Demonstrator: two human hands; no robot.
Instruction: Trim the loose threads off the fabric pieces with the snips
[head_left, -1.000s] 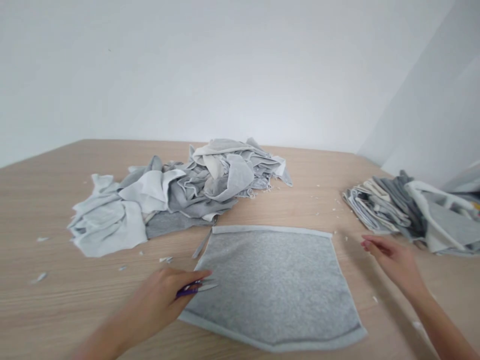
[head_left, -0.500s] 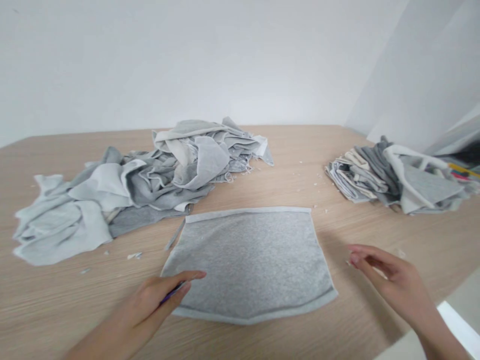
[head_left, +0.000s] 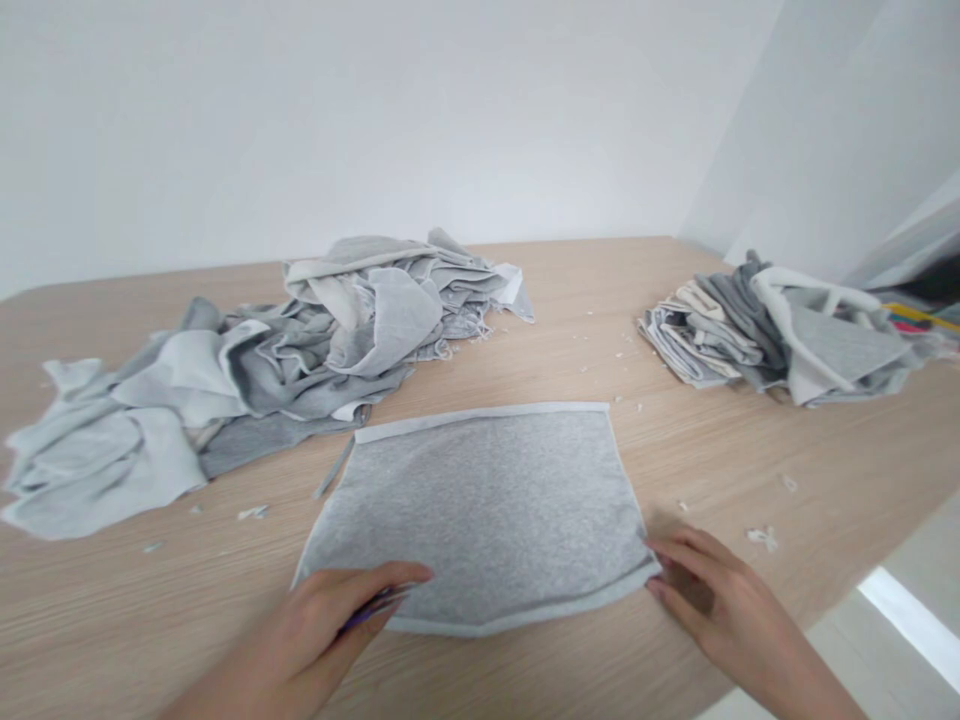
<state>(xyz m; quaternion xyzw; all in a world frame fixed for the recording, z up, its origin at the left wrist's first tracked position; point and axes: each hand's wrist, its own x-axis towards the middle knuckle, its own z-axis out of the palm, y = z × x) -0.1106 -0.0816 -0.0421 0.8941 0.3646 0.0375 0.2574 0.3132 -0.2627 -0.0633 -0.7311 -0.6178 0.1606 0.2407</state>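
Left hand [head_left: 330, 615] was closed around small scissors [head_left: 366, 608], purple handle partly hidden by the fingers, blades over the near left part of the grey cloth [head_left: 495, 510]. Right hand [head_left: 712, 590] had thumb and fingers at the cloth's near right corner, edge between them; couldn't tell whether they were pinched together. Cloth lay flat on the wooden table [head_left: 825, 460], between the hands, pale bands along near and far edges. Narrow grey strip [head_left: 335, 466] sat just beside its far left corner. Small scraps [head_left: 762, 538] were scattered around. Beyond, left: loose cloth heap [head_left: 315, 345]. Far right: folded cloth stack [head_left: 697, 335]. White wall [head_left: 450, 120] stood behind the table.
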